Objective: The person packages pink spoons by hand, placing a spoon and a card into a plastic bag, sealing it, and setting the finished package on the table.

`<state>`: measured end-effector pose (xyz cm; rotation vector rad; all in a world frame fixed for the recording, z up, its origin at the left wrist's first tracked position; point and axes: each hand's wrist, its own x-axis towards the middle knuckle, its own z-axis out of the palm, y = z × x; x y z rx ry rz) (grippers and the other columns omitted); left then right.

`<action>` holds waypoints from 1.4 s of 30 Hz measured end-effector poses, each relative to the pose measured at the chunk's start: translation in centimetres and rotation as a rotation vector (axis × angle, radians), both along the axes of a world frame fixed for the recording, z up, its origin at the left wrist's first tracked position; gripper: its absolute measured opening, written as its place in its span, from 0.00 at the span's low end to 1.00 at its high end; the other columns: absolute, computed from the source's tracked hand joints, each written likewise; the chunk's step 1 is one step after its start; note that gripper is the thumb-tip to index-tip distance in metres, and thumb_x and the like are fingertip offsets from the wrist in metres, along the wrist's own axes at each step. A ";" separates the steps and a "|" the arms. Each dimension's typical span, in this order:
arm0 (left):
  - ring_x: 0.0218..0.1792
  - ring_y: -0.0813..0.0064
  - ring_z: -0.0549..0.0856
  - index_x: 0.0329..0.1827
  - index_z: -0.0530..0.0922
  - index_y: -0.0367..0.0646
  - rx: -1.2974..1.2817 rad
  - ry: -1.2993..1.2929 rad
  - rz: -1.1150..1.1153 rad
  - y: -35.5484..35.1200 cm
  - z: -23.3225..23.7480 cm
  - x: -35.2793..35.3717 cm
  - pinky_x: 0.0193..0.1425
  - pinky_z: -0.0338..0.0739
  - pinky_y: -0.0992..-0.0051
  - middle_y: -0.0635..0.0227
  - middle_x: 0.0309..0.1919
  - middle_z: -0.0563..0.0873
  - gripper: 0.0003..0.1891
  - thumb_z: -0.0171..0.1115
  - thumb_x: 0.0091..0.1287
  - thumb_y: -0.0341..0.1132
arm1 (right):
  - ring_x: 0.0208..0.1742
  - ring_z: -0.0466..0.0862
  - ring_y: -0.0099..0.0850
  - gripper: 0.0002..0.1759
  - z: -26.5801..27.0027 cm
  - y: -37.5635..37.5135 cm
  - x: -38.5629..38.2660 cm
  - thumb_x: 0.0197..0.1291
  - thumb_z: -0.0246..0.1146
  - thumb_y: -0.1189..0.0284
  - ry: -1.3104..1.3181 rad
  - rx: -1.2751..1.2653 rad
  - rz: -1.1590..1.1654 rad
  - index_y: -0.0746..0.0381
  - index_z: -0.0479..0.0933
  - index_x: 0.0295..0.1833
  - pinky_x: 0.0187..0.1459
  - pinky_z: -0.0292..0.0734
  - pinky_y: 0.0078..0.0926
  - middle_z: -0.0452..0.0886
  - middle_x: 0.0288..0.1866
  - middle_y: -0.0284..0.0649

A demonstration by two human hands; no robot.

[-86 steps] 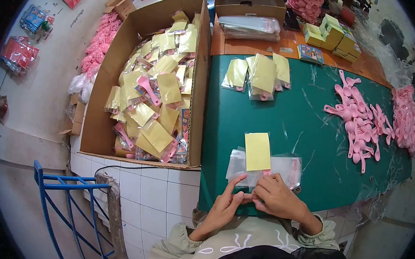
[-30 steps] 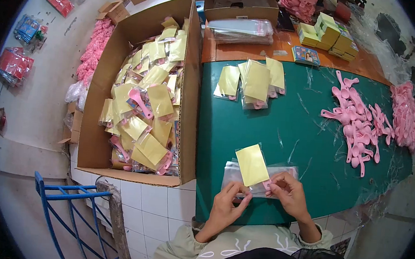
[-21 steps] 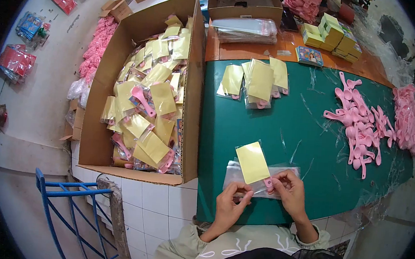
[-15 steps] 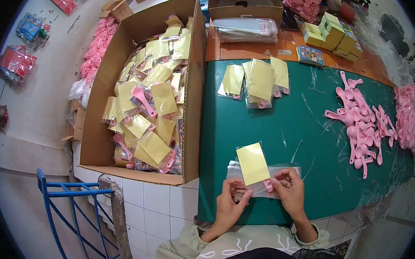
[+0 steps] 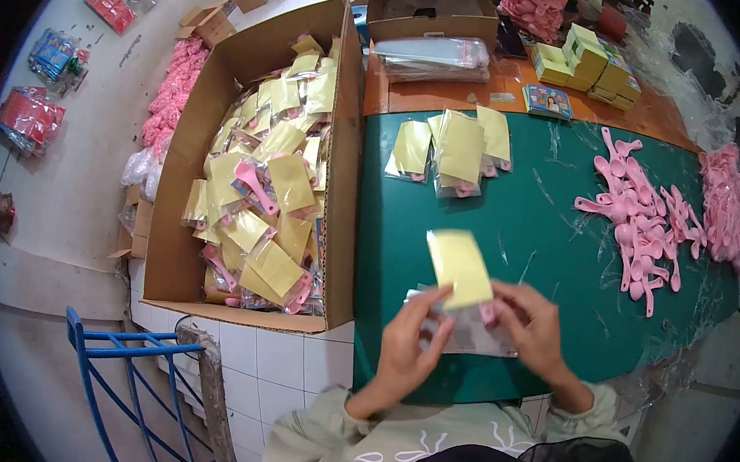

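Note:
A yellow card packet (image 5: pixel 460 267) is tilted above the near edge of the green table, a bit of pink showing at its lower right corner. My left hand (image 5: pixel 411 341) has thumb and fingers closed toward the packet's lower left edge. My right hand (image 5: pixel 530 328) pinches the packet's pink corner. Beneath both hands lie clear plastic bags (image 5: pixel 474 334). Further back on the table are several finished-looking yellow card packets (image 5: pixel 460 151), and a pile of pink spoons (image 5: pixel 641 224) is at the right.
A large cardboard box (image 5: pixel 346 178) full of yellow card packets stands at the left. Stacked yellow boxes (image 5: pixel 584 57), clear bags (image 5: pixel 433 59) and an open carton (image 5: pixel 436 28) are at the back. A blue metal frame (image 5: pixel 130 347) stands lower left.
The packet has risen slightly away from the bags and turned a little. My right hand has moved slightly right, and my left hand stays near the packet's lower left edge.

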<state>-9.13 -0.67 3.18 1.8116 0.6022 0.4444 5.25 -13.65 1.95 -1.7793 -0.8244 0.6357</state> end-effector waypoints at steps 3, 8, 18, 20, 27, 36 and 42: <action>0.47 0.61 0.80 0.61 0.69 0.40 0.328 -0.128 -0.002 4.2 0.9 4.4 0.48 0.76 0.71 0.54 0.55 0.75 0.23 0.61 0.61 0.27 | 0.39 0.81 0.27 0.14 2.9 2.9 4.8 0.58 0.61 0.73 -0.124 0.099 -0.012 0.62 0.79 0.50 0.36 0.74 0.22 0.80 0.39 0.41; 0.53 0.51 0.76 0.56 0.70 0.41 0.555 -0.057 -0.126 5.3 -0.2 5.8 0.57 0.72 0.65 0.52 0.54 0.74 0.22 0.64 0.59 0.32 | 0.43 0.80 0.45 0.12 -1.9 3.3 25.7 0.51 0.61 0.73 -0.921 -0.206 -0.058 0.66 0.78 0.42 0.41 0.75 0.39 0.80 0.43 0.49; 0.45 0.64 0.76 0.48 0.74 0.43 0.696 0.110 -0.611 1.0 -4.3 6.0 0.44 0.69 0.68 0.63 0.44 0.74 0.17 0.65 0.57 0.38 | 0.41 0.83 0.45 0.16 -5.3 0.9 39.7 0.47 0.63 0.74 -0.799 -0.470 -0.462 0.69 0.79 0.43 0.41 0.76 0.36 0.81 0.36 0.54; 0.43 0.67 0.77 0.46 0.74 0.44 0.661 0.025 -0.622 1.2 -5.1 6.2 0.42 0.68 0.69 0.65 0.41 0.76 0.14 0.64 0.58 0.36 | 0.39 0.84 0.42 0.16 -4.6 -0.9 41.2 0.56 0.61 0.67 -0.747 -0.340 -0.397 0.65 0.78 0.48 0.40 0.76 0.33 0.82 0.35 0.50; 0.37 0.68 0.81 0.39 0.74 0.45 0.498 -0.068 -0.535 1.6 -5.2 6.1 0.43 0.71 0.70 0.67 0.36 0.82 0.09 0.64 0.58 0.31 | 0.36 0.82 0.30 0.13 5.8 -4.2 30.0 0.60 0.60 0.68 -1.040 -0.142 -0.780 0.63 0.76 0.47 0.39 0.75 0.27 0.82 0.34 0.39; 0.40 0.76 0.84 0.43 0.70 0.39 -0.239 -0.107 -0.376 1.9 -3.2 6.2 0.43 0.78 0.78 0.62 0.38 0.86 0.10 0.61 0.61 0.24 | 0.35 0.77 0.19 0.11 4.2 -4.9 9.4 0.60 0.60 0.78 -0.233 0.187 -0.353 0.65 0.69 0.48 0.36 0.71 0.15 0.76 0.33 0.36; 0.39 0.79 0.84 0.49 0.69 0.38 -0.517 -0.046 -0.398 2.2 -3.2 6.0 0.42 0.78 0.80 0.63 0.35 0.85 0.15 0.64 0.61 0.26 | 0.32 0.77 0.19 0.13 2.9 -3.7 5.0 0.58 0.62 0.80 -0.250 0.201 -0.463 0.67 0.67 0.46 0.32 0.72 0.15 0.77 0.31 0.37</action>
